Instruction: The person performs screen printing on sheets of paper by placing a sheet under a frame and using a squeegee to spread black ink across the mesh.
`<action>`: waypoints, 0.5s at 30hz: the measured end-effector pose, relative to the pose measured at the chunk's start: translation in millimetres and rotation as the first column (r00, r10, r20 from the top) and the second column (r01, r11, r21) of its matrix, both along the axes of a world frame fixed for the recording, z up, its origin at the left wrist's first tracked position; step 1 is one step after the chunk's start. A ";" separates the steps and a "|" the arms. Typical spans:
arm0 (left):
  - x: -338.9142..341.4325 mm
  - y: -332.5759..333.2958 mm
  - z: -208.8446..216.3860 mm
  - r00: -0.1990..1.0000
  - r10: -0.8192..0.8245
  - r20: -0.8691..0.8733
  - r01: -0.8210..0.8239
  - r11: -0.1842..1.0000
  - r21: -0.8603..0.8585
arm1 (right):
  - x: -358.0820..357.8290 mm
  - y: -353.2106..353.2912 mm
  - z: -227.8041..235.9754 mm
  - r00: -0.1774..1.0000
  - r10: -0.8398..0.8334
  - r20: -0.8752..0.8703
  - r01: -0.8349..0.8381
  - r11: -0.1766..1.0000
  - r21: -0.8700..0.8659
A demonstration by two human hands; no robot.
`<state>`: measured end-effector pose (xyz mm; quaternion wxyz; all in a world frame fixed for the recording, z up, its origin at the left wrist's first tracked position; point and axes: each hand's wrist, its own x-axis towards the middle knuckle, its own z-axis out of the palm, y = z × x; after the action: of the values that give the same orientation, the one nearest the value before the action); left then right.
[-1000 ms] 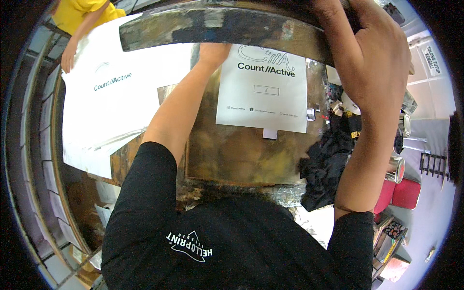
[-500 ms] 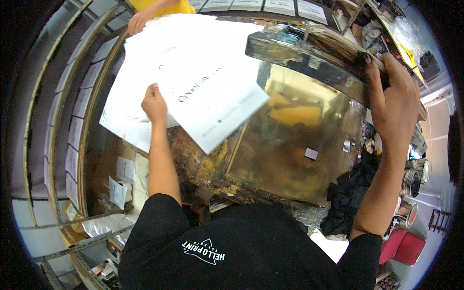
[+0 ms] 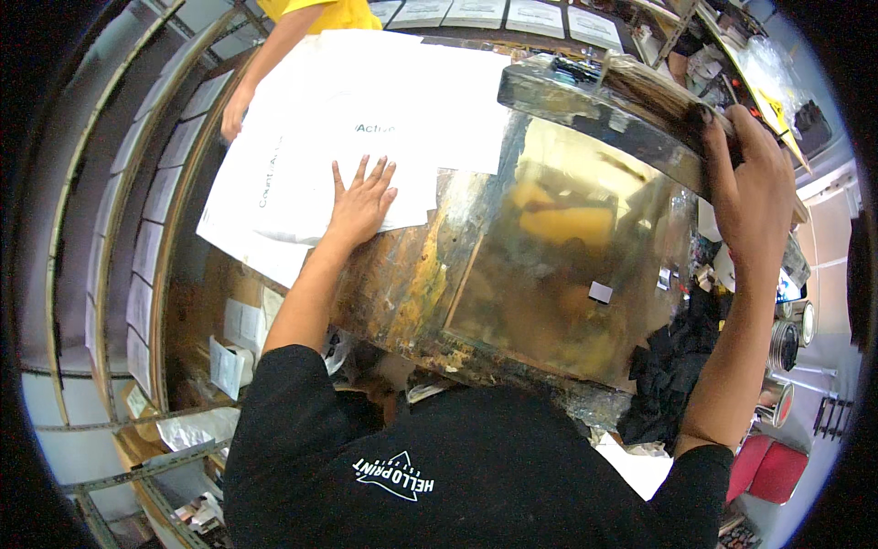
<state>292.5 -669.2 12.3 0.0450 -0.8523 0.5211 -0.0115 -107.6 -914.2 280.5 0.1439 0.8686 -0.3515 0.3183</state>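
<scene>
My left hand [image 3: 361, 203] lies flat with fingers spread on a pile of large white printed sheets [image 3: 439, 101] at the back left. Nothing is gripped in it. Up at the right, my right hand [image 3: 754, 178] is closed round the edge of a raised, ink-stained screen printing frame [image 3: 599, 117]. Dark stains mark its thumb. Below the frame lies a shiny flat plate [image 3: 540, 302], set into the worktable and reflecting yellow. A small pale square [image 3: 600, 292] sits on the plate.
A co-worker's hand [image 3: 236, 112] is at the pile's left edge, below a yellow sleeve. Racks holding sheets [image 3: 151, 229] stand at the left. Black cloth [image 3: 672, 375] and several cans [image 3: 784, 348] lie at the right. Paint-stained wood [image 3: 393, 284] borders the plate.
The sheet my left hand held has been let go onto the pile. That hand has moved right and flattened out. The co-worker's hand has come down along the pile's left edge.
</scene>
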 end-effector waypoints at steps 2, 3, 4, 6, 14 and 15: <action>9.6 -4.1 1.1 0.999 0.021 -0.048 -0.021 1.000 0.009 | 0.1 -1.1 -2.6 0.999 0.037 0.022 -0.036 0.998 -0.045; 15.4 -6.1 1.7 0.997 0.030 -0.074 -0.029 0.999 0.015 | -1.5 -1.7 -4.8 0.999 0.050 -0.004 -0.051 0.994 -0.094; 17.9 -12.8 6.8 0.984 0.011 -0.180 -0.018 0.999 -0.036 | -3.1 -1.7 -5.2 0.998 0.067 0.003 -0.066 0.992 -0.110; 15.5 -29.2 13.3 0.937 -0.059 -0.344 0.020 0.993 -0.117 | -3.2 -4.5 -0.4 0.998 0.057 0.007 -0.056 0.995 -0.079; -202.2 -139.2 -22.1 0.727 -0.668 -0.158 0.600 0.730 -0.327 | 5.1 -0.9 5.9 0.998 0.049 0.047 -0.052 0.996 0.070; -217.2 -156.3 -21.7 0.691 -0.706 -0.156 0.640 0.697 -0.323 | 3.0 -1.0 7.7 0.996 0.081 0.041 -0.084 0.994 0.064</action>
<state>75.2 -825.5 -9.3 -0.1383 -0.5912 0.7942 0.0242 -104.5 -915.2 288.2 0.0951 0.8804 -0.3282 0.3289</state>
